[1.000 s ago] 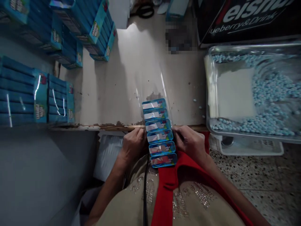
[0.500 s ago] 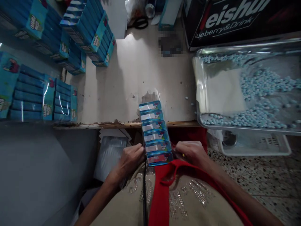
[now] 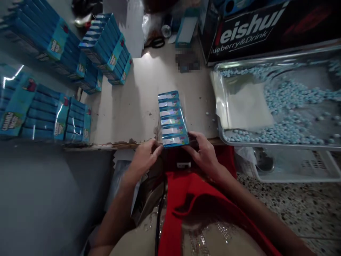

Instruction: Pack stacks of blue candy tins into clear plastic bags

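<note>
A row of small blue candy boxes (image 3: 172, 119) in clear plastic wrap lies on the table, its near end at the front edge. My left hand (image 3: 145, 158) is at the near left corner, thumb and forefinger pinched on the wrapped pack's edge. At the near right corner, my right hand (image 3: 204, 153) grips the same pack, with the thumb below and the forefinger along its side. What the fingertips press on, film or box, is hard to make out.
Stacks of wrapped blue boxes (image 3: 103, 48) stand at the left on the table (image 3: 122, 110). Scissors (image 3: 157, 42) lie at the back. To the right are a metal tray (image 3: 266, 144) of pale blue candies, a cream sheet (image 3: 245, 106), and a black carton (image 3: 245, 32). Below sits a white basket (image 3: 295, 179).
The wrapped pack has moved forward, away from my body, onto the table. Both hands went from fists beside it to fingertip grips at its near corners.
</note>
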